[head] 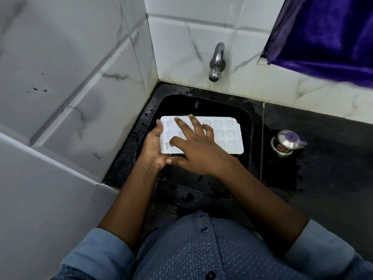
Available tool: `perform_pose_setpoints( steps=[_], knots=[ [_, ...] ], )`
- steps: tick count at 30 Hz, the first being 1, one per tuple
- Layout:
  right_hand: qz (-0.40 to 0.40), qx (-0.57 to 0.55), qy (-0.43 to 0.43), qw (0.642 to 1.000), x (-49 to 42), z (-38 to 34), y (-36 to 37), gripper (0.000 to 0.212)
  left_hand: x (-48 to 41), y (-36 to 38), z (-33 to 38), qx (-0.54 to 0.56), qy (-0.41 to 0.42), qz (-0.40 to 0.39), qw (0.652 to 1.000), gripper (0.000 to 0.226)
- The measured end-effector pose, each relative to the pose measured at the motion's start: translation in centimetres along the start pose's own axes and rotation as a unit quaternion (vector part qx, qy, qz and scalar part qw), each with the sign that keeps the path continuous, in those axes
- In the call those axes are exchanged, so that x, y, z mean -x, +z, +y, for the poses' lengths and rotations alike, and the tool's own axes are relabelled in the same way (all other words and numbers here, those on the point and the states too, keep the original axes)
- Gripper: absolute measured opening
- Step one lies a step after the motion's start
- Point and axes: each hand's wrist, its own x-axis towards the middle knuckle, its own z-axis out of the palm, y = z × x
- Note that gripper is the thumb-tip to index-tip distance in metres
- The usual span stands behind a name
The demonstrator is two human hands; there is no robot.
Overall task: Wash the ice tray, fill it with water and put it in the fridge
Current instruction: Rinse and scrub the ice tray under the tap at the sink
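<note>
Currently: left grip (154,146) curled round ice tray (226,136) end; right grip (195,150) spread flat on tray top, over sink (247,126); tap (217,59) behind.

The ice tray (226,136) is a white, rectangular plastic mould with rounded corners. Its hollows face up, star shapes at its left end and heart shapes toward the right. It is held roughly level over the black sink (203,105); the left hand (153,146) grips its left end, and the right hand (193,147) rests spread fingers on top.
</note>
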Motion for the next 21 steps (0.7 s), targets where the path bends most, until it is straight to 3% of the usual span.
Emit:
perform_pose_setpoints(
  steps=[10, 15, 18, 21],
  knots=[
    [-0.003, -0.003, -0.012, 1.0, -0.73, -0.41, -0.05, 0.045, -0.16, 0.02, 0.1, 0.019, 0.002, -0.007, 1.0, 0.063],
    [0.016, 0.0, 0.016, 1.0, -0.65, -0.37, -0.59, 0.05, -0.66, -0.03, 0.15, 0.022, 0.028, 0.028, 0.999, 0.06],
    [0.026, -0.006, -0.012, 1.0, -0.41, -0.49, -0.54, 0.041, -0.4, -0.17, 0.38, 0.007, 0.025, 0.008, 1.0, 0.059],
    [0.007, 0.01, -0.005, 1.0, -0.45, -0.66, -0.37, 0.048, -0.27, -0.31, 0.42, 0.001, 0.009, -0.003, 1.0, 0.062]
  ],
)
